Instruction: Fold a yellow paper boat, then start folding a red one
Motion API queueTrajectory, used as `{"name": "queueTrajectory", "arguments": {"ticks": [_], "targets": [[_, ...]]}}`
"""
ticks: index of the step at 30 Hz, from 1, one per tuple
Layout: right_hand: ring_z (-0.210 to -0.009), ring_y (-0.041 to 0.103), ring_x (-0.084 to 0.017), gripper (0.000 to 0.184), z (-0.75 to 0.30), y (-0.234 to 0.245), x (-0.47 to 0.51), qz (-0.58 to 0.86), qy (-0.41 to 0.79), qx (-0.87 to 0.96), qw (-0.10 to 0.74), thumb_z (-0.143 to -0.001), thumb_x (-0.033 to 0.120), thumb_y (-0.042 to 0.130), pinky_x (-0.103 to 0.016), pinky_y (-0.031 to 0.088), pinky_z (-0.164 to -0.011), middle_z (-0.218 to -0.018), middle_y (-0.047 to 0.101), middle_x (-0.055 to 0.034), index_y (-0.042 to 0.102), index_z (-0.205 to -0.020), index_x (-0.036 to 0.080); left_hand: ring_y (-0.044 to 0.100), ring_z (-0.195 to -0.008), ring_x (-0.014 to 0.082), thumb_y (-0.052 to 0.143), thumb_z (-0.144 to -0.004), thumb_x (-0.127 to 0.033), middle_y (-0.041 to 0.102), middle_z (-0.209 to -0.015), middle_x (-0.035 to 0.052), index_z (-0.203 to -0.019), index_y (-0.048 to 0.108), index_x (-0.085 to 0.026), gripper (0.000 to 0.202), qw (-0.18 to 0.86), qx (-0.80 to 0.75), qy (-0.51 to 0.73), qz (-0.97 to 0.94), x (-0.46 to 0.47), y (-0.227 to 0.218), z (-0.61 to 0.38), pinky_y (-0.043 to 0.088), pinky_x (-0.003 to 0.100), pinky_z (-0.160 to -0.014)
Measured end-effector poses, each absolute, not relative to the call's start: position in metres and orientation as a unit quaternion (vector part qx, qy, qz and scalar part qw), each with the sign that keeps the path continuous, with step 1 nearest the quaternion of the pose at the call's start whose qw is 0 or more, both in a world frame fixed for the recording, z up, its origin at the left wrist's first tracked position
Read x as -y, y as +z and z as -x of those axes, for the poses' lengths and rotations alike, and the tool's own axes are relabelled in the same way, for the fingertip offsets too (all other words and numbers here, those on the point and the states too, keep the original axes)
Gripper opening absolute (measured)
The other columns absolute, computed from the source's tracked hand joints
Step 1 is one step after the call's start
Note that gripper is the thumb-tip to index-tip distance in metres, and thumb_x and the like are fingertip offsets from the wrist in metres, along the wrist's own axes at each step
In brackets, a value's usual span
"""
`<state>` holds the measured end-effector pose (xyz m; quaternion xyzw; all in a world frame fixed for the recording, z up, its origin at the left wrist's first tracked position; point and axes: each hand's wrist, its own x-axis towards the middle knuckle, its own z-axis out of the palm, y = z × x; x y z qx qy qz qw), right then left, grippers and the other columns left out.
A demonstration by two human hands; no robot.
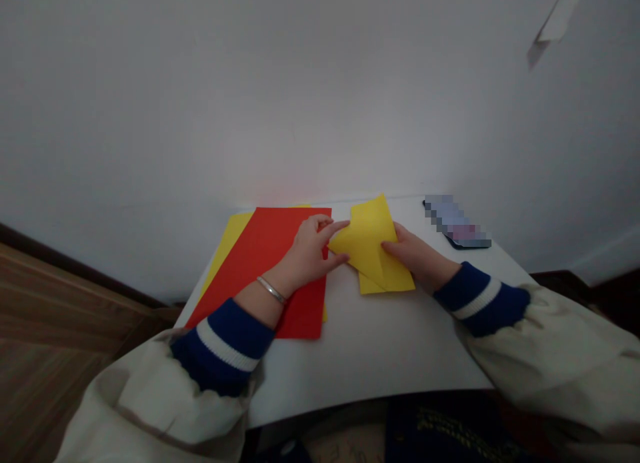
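A folded yellow paper [373, 239] lies partly lifted on the white table [370, 343]. My left hand [313, 253] pinches its left corner between thumb and fingers, resting over a red sheet [265, 263]. My right hand [413, 253] grips the paper's right side with fingers closed on the fold. A silver bangle sits on my left wrist.
Under the red sheet lies another yellow sheet [231, 239], showing at its left edge. A phone [457, 226] lies at the table's far right, by the white wall [300, 103]. Wooden floor [45, 329] shows to the left. A dark printed thing [450, 426] sits below the table's near edge.
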<state>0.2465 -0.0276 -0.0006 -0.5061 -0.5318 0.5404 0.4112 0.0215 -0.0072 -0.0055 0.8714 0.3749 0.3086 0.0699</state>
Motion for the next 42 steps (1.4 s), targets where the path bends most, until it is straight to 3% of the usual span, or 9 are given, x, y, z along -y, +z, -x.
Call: {"name": "queueTrajectory", "arguments": {"ticks": [8, 17, 19, 21, 26, 33, 37, 40, 42], "targets": [[-0.092, 0.067, -0.023, 0.083, -0.238, 0.014, 0.04, 0.522, 0.578, 0.463, 0.422, -0.068, 0.004, 0.045, -0.039, 0.058, -0.076, -0.126, 0.059, -0.0117, 0.018, -0.143, 0.028, 0.051, -0.107, 0.0211, 0.063, -0.085, -0.035, 0.058, -0.117, 0.0082, -0.123, 0.058, -0.021, 0.04, -0.049, -0.198, 0.195, -0.959, 0.014, 0.001, -0.027, 0.044, 0.037, -0.096], [-0.087, 0.067, -0.019, 0.094, -0.238, 0.017, 0.041, 0.497, 0.586, 0.486, 0.415, -0.068, 0.005, 0.045, -0.034, 0.057, -0.073, -0.119, 0.062, -0.0079, 0.003, -0.148, 0.03, 0.058, -0.091, 0.0173, 0.053, -0.09, -0.013, 0.069, -0.104, 0.0057, -0.108, 0.067, -0.021, 0.024, -0.059, -0.258, 0.232, -0.936, 0.014, 0.005, -0.023, 0.051, 0.031, -0.077], [-0.078, 0.066, -0.019, 0.091, -0.242, 0.015, 0.038, 0.531, 0.549, 0.517, 0.387, -0.067, 0.005, 0.042, -0.032, 0.056, -0.064, -0.11, 0.064, -0.0082, 0.006, -0.148, 0.027, 0.06, -0.092, 0.0168, 0.054, -0.089, -0.011, 0.07, -0.104, 0.0051, -0.104, 0.069, -0.021, 0.023, -0.015, -0.266, 0.257, -0.929, 0.011, 0.004, -0.021, 0.051, 0.032, -0.08], [-0.064, 0.063, -0.018, 0.08, -0.248, 0.012, 0.033, 0.558, 0.485, 0.587, 0.33, -0.069, 0.006, 0.042, -0.032, 0.053, -0.055, -0.1, 0.066, -0.0078, 0.025, -0.144, 0.024, 0.062, -0.092, 0.0162, 0.055, -0.087, -0.01, 0.071, -0.104, 0.0048, -0.101, 0.07, -0.021, 0.023, 0.026, -0.264, 0.262, -0.928, 0.007, 0.002, -0.019, 0.051, 0.032, -0.084], [-0.083, 0.062, -0.018, 0.04, -0.263, 0.001, 0.025, 0.553, 0.212, 0.767, 0.247, -0.076, 0.007, 0.05, -0.035, 0.05, -0.081, -0.105, 0.067, -0.0094, 0.062, -0.113, 0.018, 0.064, -0.093, 0.0149, 0.058, -0.085, -0.01, 0.072, -0.1, 0.0032, -0.095, 0.072, -0.022, 0.021, 0.073, -0.239, 0.248, -0.936, -0.003, -0.009, -0.017, 0.05, 0.033, -0.089], [-0.091, 0.06, -0.025, 0.02, -0.27, 0.011, 0.029, 0.553, 0.015, 0.817, 0.165, -0.081, 0.024, 0.06, -0.04, 0.049, -0.084, -0.1, 0.062, -0.0104, 0.074, -0.095, 0.023, 0.064, -0.099, 0.016, 0.052, -0.085, -0.006, 0.071, -0.102, 0.0084, -0.091, 0.071, -0.018, 0.023, 0.143, -0.246, 0.276, -0.918, -0.004, -0.013, -0.017, 0.052, 0.035, -0.089], [-0.12, 0.049, -0.028, 0.011, -0.268, 0.014, 0.028, 0.394, -0.01, 0.9, 0.185, -0.078, 0.02, 0.064, -0.046, 0.04, -0.1, -0.118, 0.062, -0.005, 0.073, -0.08, 0.025, 0.059, -0.114, 0.0198, 0.054, -0.083, -0.006, 0.07, -0.11, 0.0078, -0.089, 0.071, -0.02, 0.022, 0.245, -0.275, 0.258, -0.893, 0.002, -0.01, -0.019, 0.049, 0.04, -0.095], [-0.124, 0.048, -0.024, 0.017, -0.266, 0.012, 0.029, 0.308, 0.035, 0.938, 0.158, -0.081, 0.017, 0.059, -0.044, 0.038, -0.105, -0.113, 0.068, -0.0023, 0.071, -0.09, 0.025, 0.061, -0.11, 0.0202, 0.055, -0.082, -0.006, 0.058, -0.131, 0.0101, -0.102, 0.069, -0.02, 0.029, 0.276, -0.315, 0.263, -0.869, 0.006, -0.008, -0.022, 0.051, 0.039, -0.09], [-0.118, 0.054, -0.022, 0.025, -0.265, 0.012, 0.031, 0.311, 0.049, 0.939, 0.141, -0.082, 0.017, 0.056, -0.041, 0.042, -0.101, -0.113, 0.068, -0.0055, 0.068, -0.104, 0.021, 0.063, -0.104, 0.0186, 0.05, -0.082, -0.004, 0.062, -0.125, 0.0093, -0.103, 0.069, -0.02, 0.033, 0.273, -0.353, 0.266, -0.855, 0.007, -0.006, -0.022, 0.051, 0.038, -0.088]]}}
